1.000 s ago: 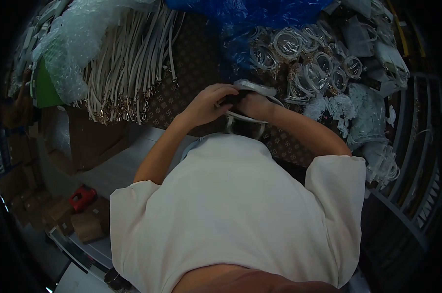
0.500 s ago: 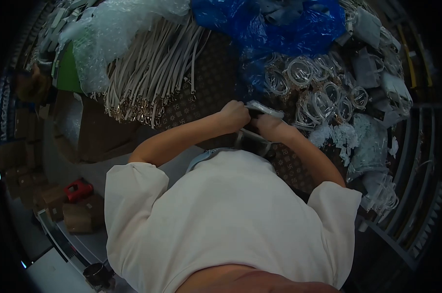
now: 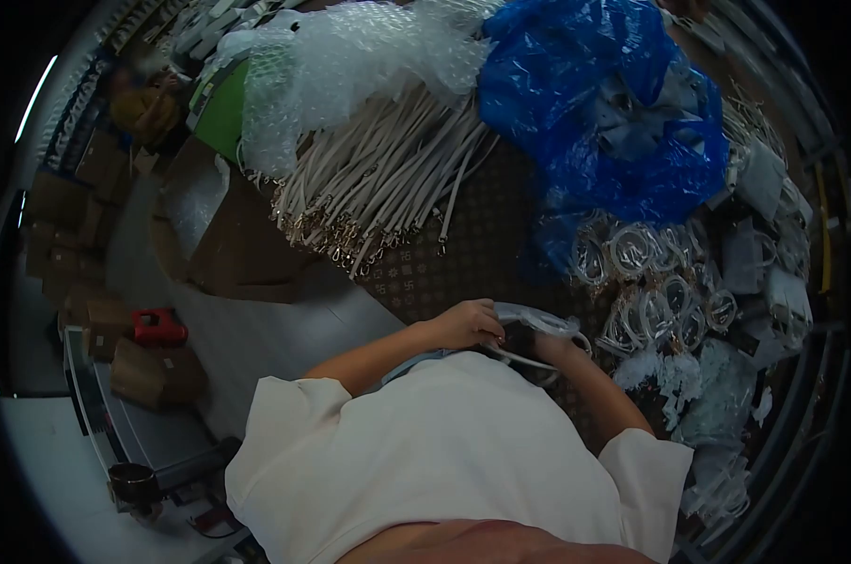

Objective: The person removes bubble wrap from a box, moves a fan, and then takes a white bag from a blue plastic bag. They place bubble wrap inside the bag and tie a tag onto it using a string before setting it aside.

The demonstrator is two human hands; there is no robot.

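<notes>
My left hand (image 3: 471, 323) is closed on the near-left part of a coiled white strap (image 3: 538, 318), just in front of my shirt. The strap bends in a loop, with what looks like clear plastic about it. My right hand (image 3: 559, 351) is at the loop's right side, its fingers in shadow and partly hidden by the strap. Beyond both hands, a brown patterned cloth (image 3: 416, 287) covers the table. To the right lie several coiled white straps in clear bags (image 3: 665, 305).
A pile of pale straps with metal clasps (image 3: 378, 179) lies ahead on the left, partly under bubble wrap (image 3: 350, 75). A blue plastic bag (image 3: 585, 103) sits ahead. Cardboard boxes (image 3: 153, 371) and a red object (image 3: 159, 326) stand at left. Another person (image 3: 148, 108) is at far left.
The view has shifted, so the table's things appear lower and farther right. My hands have parted slightly, and the strap's loop shows wider between them.
</notes>
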